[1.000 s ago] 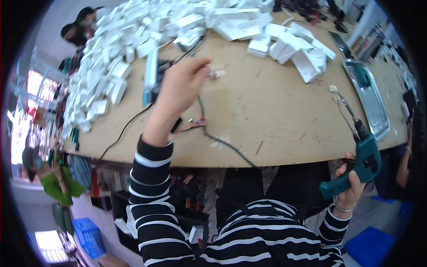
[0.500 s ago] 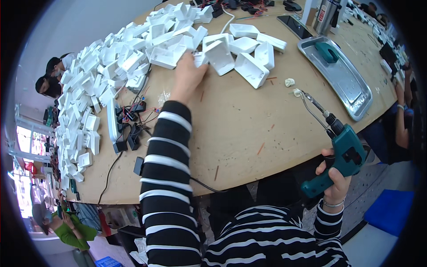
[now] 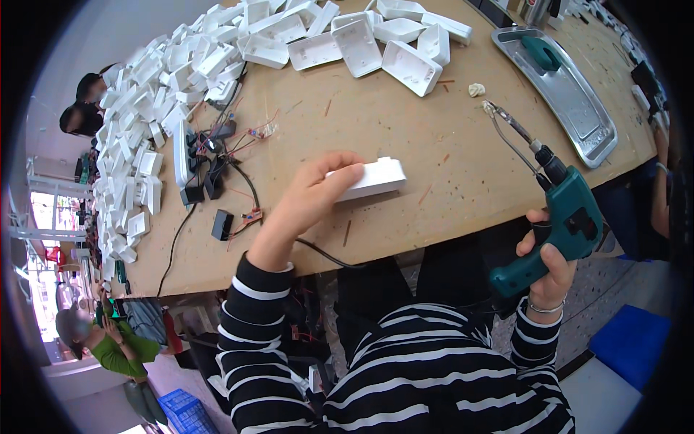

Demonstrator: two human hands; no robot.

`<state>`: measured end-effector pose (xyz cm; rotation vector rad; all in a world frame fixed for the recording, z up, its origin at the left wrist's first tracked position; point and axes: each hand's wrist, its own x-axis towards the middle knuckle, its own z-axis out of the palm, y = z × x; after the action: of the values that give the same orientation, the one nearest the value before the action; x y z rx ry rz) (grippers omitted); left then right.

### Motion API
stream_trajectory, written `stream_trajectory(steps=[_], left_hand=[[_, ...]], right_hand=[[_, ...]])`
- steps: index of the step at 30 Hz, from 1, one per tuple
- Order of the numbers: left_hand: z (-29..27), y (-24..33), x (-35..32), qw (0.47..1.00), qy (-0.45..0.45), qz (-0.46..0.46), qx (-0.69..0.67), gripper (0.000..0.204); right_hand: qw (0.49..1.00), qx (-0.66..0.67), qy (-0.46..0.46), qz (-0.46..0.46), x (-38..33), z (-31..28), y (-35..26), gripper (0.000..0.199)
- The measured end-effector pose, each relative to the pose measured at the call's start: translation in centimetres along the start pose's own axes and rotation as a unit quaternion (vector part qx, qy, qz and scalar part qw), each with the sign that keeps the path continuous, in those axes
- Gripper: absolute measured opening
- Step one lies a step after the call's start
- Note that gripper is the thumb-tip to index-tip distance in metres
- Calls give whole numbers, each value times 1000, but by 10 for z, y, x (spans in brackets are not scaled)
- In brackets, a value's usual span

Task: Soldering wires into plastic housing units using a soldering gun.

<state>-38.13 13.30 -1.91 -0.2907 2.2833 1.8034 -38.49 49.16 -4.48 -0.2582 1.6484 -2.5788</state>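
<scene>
My left hand [image 3: 307,194] is closed around one end of a white plastic case [image 3: 377,179], just above the table near its front edge. The case shows its long side and has a small tab on top. At the right, my right hand [image 3: 553,278] grips the handle of a green soldering gun [image 3: 576,217]. Its metal tip and a thin curved tube point up and left over the table. By the tip lies a small whitish lump [image 3: 476,90]. Some fingers of my left hand are hidden behind the case.
Open white cases [image 3: 408,66] lie beyond my hands, and a large heap [image 3: 155,101] spreads along the left. A metal tray [image 3: 603,134] holds a green part. A power strip [image 3: 182,155], black adapters [image 3: 223,225] and wires lie left. Other people sit around the table.
My left hand has drawn back from the group of cases toward the front edge, bringing a white case along. The soldering gun stays nearly in place in my right hand. The view has shifted slightly.
</scene>
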Motion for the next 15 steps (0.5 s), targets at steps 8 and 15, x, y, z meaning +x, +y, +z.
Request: stream_trajectory(steps=[8, 15], left_hand=[[19, 2, 4, 972, 102, 178, 117, 35], [16, -3, -6, 930, 172, 271, 178, 36]], right_hand=[[1000, -19, -16, -15, -11, -3, -7, 67], [999, -28, -30, -8, -13, 2, -5, 68]])
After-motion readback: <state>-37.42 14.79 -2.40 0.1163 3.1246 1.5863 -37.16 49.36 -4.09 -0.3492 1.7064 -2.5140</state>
